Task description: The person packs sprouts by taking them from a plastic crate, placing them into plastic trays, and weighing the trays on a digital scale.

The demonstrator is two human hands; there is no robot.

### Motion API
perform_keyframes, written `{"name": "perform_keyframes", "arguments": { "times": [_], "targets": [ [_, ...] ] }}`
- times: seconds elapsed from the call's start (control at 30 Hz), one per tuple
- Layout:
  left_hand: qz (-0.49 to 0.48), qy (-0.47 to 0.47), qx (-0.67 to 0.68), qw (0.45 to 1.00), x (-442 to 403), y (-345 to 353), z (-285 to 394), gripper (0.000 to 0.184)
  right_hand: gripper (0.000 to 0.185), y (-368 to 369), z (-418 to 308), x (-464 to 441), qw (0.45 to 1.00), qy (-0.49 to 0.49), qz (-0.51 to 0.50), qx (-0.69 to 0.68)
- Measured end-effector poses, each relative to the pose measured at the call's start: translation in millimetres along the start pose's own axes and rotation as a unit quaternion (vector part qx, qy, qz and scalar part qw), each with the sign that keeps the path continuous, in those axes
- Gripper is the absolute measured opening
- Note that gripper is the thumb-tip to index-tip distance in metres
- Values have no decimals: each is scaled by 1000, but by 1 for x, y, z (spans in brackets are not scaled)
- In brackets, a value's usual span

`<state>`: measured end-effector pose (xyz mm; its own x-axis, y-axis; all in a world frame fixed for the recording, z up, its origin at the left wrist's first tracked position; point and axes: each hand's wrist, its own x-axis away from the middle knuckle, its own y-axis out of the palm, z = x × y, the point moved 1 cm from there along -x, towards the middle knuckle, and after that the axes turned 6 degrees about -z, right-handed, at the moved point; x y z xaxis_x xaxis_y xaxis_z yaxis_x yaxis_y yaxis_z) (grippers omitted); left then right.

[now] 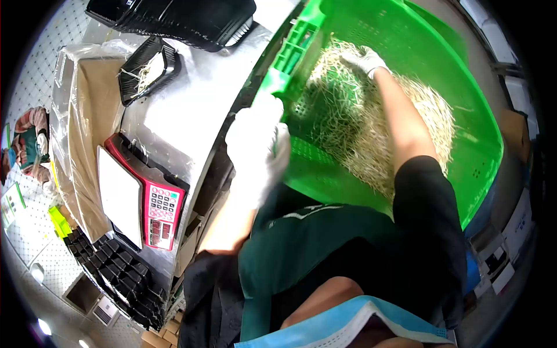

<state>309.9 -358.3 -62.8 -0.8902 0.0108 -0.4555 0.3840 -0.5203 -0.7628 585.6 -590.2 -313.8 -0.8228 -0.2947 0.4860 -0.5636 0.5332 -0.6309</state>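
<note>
A large green plastic basket in front of me holds a heap of thin, pale sprout-like strands. My right hand, in a white glove, is down in the far part of the heap. Its fingers curl into the strands, and their tips are partly hidden. Also gloved in white, my left hand is closed at the basket's near-left rim, with a bit of green showing between its fingers.
On the metal table to the left are a red scale, a black tray with some strands and a plastic-lined box. Stacked black trays stand at the far end, and more black trays at the near end.
</note>
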Motion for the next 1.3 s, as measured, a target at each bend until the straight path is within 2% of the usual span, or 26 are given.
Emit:
{"name": "perform_keyframes", "arguments": {
  "times": [0.1, 0.17, 0.2, 0.23, 0.3, 0.33, 0.37, 0.43, 0.5, 0.57, 0.6, 0.63, 0.67, 0.7, 0.77, 0.8, 0.83, 0.87, 0.93, 1.0, 1.03, 1.07, 1.1, 1.13, 1.17, 1.3],
  "targets": [
    [-22, -48, -15, 998, -7, 0, 1, 49, 120, 22, -80, 41, 982, 109, 42, 149],
    [-42, -73, 22, 996, 2, 7, -7, 49, 113, 51, -97, 41, 962, 136, 33, 233],
    [-50, -86, 26, 995, 3, 8, -8, 49, 85, 57, -100, 44, 956, 151, 58, 246],
    [-50, -90, 30, 994, 4, 8, -9, 50, 85, 53, -98, 47, 954, 157, 56, 248],
    [-50, -93, 37, 994, 2, 9, -11, 51, 54, 44, -74, 39, 981, 90, 80, 151],
    [-46, -88, 30, 995, 0, 10, -14, 51, 38, 39, -57, 27, 975, 65, 53, 204],
    [-47, -106, 35, 993, -3, 8, -12, 49, 33, 34, -48, 33, 988, 94, 76, 96],
    [-49, -141, 47, 988, -10, 4, -9, 47, 32, 11, -69, 76, 997, 72, -4, -5],
    [-57, -140, 25, 988, -18, 1, -7, 45, 55, 7, -66, 113, 978, 14, -206, 35],
    [-7, -89, 36, 995, -20, 0, -9, 45, 78, 18, -36, 147, 972, -118, -199, 50],
    [-3, -72, 8, 997, -22, -6, -6, 45, 77, -12, -88, 191, 975, -7, -221, -3],
    [-42, -77, 10, 996, -23, -9, -7, 43, 73, -9, -62, 186, 973, -104, -168, 117],
    [-26, -82, -24, 996, -17, 1, -8, 41, 54, -26, -81, 207, 975, -138, -117, 132],
    [32, -51, -20, 998, -17, -4, -4, 40, 42, -28, -60, 206, 971, -50, -87, 215],
    [2, -54, 54, 997, -11, -4, -8, 41, 41, -40, -6, 217, 971, -177, 54, 150],
    [-8, -80, 106, 991, -8, -3, -8, 42, 38, -60, -31, 249, 976, -141, 33, 163],
    [4, -61, -21, 998, -10, -9, -4, 43, 31, -65, -32, 266, 978, -123, 52, 159],
    [-30, -104, -18, 994, -11, -10, -1, 44, 27, -71, -31, 284, 982, -137, 42, 125],
    [-116, -177, -4, 977, -12, -17, 7, 48, 20, -71, -21, 314, 990, -115, 52, 68],
    [-110, -177, -2, 978, -12, -11, 4, 50, 16, -68, 19, 322, 994, -82, 72, 0],
    [-98, -177, 8, 979, -12, -8, 2, 49, 19, -71, 49, 318, 991, -106, 79, 20],
    [-96, -197, 25, 975, -12, -14, 5, 48, 24, -87, 42, 325, 961, -62, 109, 247],
    [-51, -194, 30, 979, -10, -4, -1, 46, 29, -99, 43, 329, 982, -55, 126, 130],
    [-85, -228, 58, 968, -15, -16, 2, 41, 27, -113, 39, 331, 972, -47, 150, 175],
    [-56, -167, -16, 984, -15, -6, -6, 32, 24, -113, 37, 335, 975, -130, 176, 36],
    [-34, -151, -17, 988, -8, 2, -19, 24, 20, -117, 27, 348, 983, -138, 116, -16]
  ]
}}
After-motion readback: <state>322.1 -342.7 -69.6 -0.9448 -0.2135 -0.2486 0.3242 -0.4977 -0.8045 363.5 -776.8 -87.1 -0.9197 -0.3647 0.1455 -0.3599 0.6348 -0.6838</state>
